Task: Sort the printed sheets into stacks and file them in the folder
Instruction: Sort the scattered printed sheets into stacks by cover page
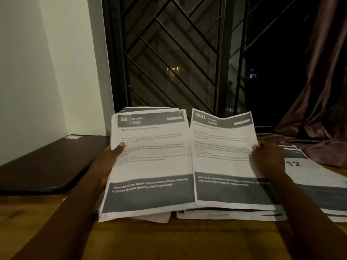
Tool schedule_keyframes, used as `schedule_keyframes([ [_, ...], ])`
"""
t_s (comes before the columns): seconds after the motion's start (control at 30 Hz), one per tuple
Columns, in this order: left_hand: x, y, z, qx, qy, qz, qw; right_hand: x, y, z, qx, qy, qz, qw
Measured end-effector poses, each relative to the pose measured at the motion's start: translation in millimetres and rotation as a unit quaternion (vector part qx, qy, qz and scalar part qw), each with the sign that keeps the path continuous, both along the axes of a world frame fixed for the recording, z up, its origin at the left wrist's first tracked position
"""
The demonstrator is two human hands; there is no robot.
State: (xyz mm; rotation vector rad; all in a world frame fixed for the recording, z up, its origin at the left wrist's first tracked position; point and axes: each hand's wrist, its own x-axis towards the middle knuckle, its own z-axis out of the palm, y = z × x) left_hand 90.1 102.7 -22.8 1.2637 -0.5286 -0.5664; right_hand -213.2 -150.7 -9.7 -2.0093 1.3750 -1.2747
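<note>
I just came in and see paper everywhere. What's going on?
A person is sorting printed pages over a brown wooden table. The left grip holds a white paper stack topped by number 34; the right grip holds a white sheet numbered 2641. More sheets lie underneath and to the right.

Near tabletop (187, 241) bare, free pass. Mid: held sheets (150, 162) block. L: dark flat case (47, 166). R: loose sheets (319, 175), curtain (319, 109) behind. Far: window grille (169, 53).

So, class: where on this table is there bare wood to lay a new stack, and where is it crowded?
Free: the table along its near edge, this side of the held sheets, and this side of the dark folder. Crowded: the right, covered by loose sheets.
</note>
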Motion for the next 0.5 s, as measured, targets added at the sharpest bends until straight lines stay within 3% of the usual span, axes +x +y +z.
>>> schedule_keyframes([
  [0.3, 28.9, 25.9, 3.5, -0.058, 0.094, 0.007, 0.994, 26.6, 0.5, -24.0, 0.067, 0.111, 0.044, 0.991],
  [0.37, 27.0, 22.7, 4.3, -0.058, 0.078, 0.005, 0.995, 29.8, 4.1, -23.9, 0.065, 0.138, 0.049, 0.987],
  [0.43, 19.0, 15.4, 5.7, -0.039, 0.039, 0.011, 0.998, 32.2, 6.2, -21.3, 0.005, 0.161, 0.028, 0.987],
  [0.5, 10.4, 2.3, 3.0, -0.002, -0.011, 0.011, 1.0, 35.4, 14.0, -13.7, -0.029, 0.099, 0.043, 0.994],
])
